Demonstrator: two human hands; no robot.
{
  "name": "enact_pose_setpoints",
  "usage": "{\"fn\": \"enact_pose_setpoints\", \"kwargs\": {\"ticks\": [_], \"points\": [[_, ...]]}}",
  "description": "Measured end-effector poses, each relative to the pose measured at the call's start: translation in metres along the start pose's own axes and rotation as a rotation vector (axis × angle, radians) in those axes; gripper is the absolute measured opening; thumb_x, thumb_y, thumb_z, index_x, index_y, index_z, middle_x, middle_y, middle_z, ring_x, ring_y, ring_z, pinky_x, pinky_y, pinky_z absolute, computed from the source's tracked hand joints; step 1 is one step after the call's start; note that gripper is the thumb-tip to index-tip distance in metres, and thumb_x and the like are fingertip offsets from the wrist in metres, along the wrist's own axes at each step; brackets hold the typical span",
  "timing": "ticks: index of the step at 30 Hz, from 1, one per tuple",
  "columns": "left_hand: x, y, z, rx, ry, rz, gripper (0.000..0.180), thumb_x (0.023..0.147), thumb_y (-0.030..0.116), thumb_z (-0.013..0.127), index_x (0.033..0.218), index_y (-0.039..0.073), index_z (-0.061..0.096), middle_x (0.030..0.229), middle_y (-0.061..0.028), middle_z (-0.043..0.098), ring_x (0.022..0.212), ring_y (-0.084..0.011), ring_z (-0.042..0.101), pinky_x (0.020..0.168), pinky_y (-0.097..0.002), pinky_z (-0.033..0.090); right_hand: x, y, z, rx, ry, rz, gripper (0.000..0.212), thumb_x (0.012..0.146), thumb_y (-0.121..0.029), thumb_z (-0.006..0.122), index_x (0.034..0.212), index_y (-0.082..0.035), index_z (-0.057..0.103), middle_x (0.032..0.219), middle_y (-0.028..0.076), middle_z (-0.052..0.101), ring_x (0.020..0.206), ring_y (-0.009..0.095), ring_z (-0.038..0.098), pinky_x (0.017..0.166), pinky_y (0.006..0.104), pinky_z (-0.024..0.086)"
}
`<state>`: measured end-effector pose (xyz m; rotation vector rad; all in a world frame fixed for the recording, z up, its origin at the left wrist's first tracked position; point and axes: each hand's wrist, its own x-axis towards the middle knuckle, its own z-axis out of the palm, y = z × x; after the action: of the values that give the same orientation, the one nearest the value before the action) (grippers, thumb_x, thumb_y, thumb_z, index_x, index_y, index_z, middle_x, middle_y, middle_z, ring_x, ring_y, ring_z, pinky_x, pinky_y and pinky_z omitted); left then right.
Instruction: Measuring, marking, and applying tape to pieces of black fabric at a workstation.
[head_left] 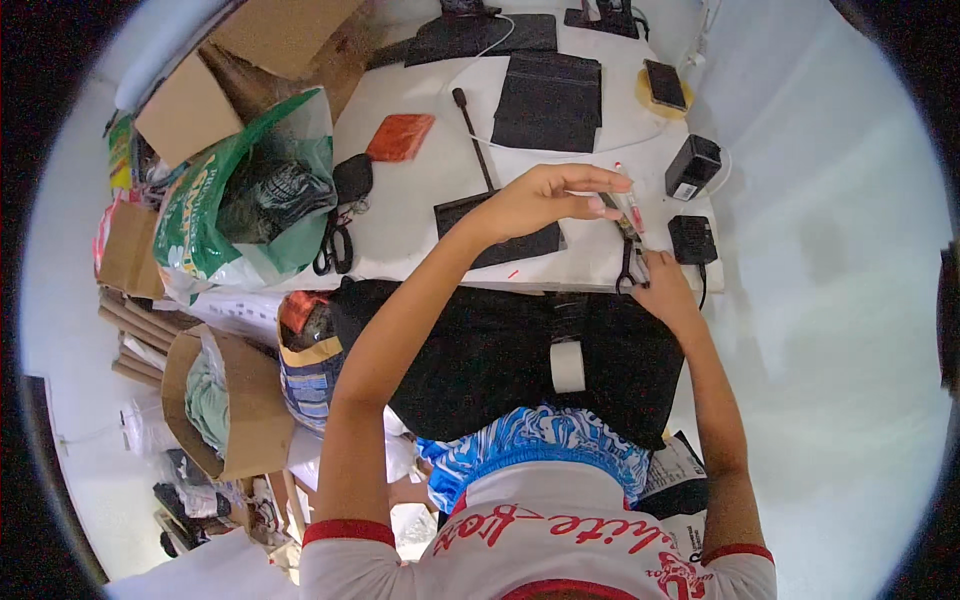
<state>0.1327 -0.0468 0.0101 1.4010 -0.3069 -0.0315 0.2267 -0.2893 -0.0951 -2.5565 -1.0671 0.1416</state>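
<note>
Over the right part of the white table (pixel 590 255), my left hand (pixel 540 200) is raised with thumb and fingers apart, holding nothing that I can see. My right hand (pixel 665 287) is closed at the table's near edge, at black-handled scissors (pixel 626 272); its fingers partly hide their handles. A red and white pen (pixel 634 210) lies just beyond, near my left fingertips. Under my left wrist lies a flat black piece (pixel 520 243). Black cloth (pixel 460 350) covers my lap, with a white roll (pixel 567 367) on it.
On the table are black fabric pieces (pixel 548 100), a red-orange square (pixel 400 137), another pair of scissors (pixel 335 248) and a black box-shaped device (pixel 693 166). A green and white plastic bag (pixel 200 225) and cardboard boxes (pixel 188 110) crowd the left. A wall (pixel 830 300) stands at right.
</note>
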Motion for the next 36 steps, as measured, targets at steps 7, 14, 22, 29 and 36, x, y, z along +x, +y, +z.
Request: {"fn": "enact_pose_setpoints", "kwargs": {"ticks": [7,14,22,29,36], "points": [[-0.007,0.002,0.004,-0.032,-0.002,0.003,0.036,0.089,0.008,0.056,0.123,-0.001,0.051,0.125,-0.0101,0.054,0.106,-0.019,0.058,0.096,-0.03,0.043,-0.032,0.011,0.009,0.0,-0.178,0.089,0.046,0.064,-0.019,0.071,0.101,0.001,0.053,0.094,0.02,0.058,0.091,0.034,0.059,0.078,0.0434,0.048],[-0.013,0.005,0.001,0.018,-0.019,0.018,0.037,0.09,0.004,0.049,0.126,0.0,0.048,0.129,-0.0139,0.051,0.112,-0.0292,0.055,0.097,-0.0353,0.043,-0.085,0.055,-0.029,0.802,-0.341,0.338,0.038,0.066,-0.017,0.073,0.093,0.002,0.054,0.083,0.016,0.057,0.07,0.022,0.058,0.064,0.0318,0.045],[-0.025,0.005,0.0,-0.095,0.017,0.027,0.036,0.088,0.007,0.056,0.123,0.001,0.052,0.124,-0.0113,0.055,0.109,-0.0228,0.058,0.096,-0.033,0.046,-0.114,0.061,-0.121,0.196,-0.245,-0.03,0.058,0.051,-0.025,0.086,0.088,0.002,0.051,0.085,0.009,0.045,0.084,0.022,0.05,0.071,0.0344,0.044],[-0.035,0.001,0.001,-0.026,0.032,0.074,0.037,0.092,0.016,0.051,0.125,0.001,0.049,0.126,-0.0161,0.053,0.112,-0.0321,0.055,0.097,-0.0388,0.044,-0.09,0.031,-0.146,0.162,-0.443,-0.08,0.07,0.045,-0.024,0.088,0.099,0.002,0.051,0.095,0.01,0.044,0.091,0.028,0.051,0.086,0.0361,0.044],[-0.043,0.002,0.005,-0.052,0.071,0.082,0.037,0.092,0.017,0.05,0.125,-0.001,0.049,0.127,-0.0179,0.051,0.113,-0.034,0.054,0.099,-0.0427,0.041,-0.071,0.004,-0.14,0.035,-0.465,-0.214,0.072,0.048,-0.031,0.086,0.105,-0.002,0.054,0.098,0.011,0.049,0.097,0.03,0.052,0.083,0.0361,0.045]]}}
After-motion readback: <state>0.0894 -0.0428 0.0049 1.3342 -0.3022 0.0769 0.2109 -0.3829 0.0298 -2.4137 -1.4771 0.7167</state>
